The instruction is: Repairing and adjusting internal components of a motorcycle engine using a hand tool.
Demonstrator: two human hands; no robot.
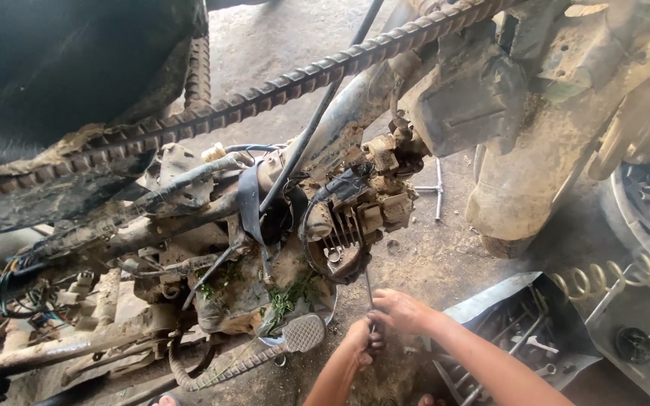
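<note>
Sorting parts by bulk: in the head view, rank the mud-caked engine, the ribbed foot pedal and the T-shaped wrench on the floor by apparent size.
1. mud-caked engine
2. and 3. ribbed foot pedal and T-shaped wrench: similar; the wrench lies farther away, so unsure.

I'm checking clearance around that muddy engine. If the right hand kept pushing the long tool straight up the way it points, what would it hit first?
Probably the finned engine cylinder: the right hand and left hand grip a thin metal tool whose shaft rises toward its underside. Depth is unclear, so the tip may already be touching it.

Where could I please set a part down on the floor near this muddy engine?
Bare floor lies between the engine, the T-wrench and the tool tray. It is crowded left of the engine, among wiring and frame tubes.
</note>
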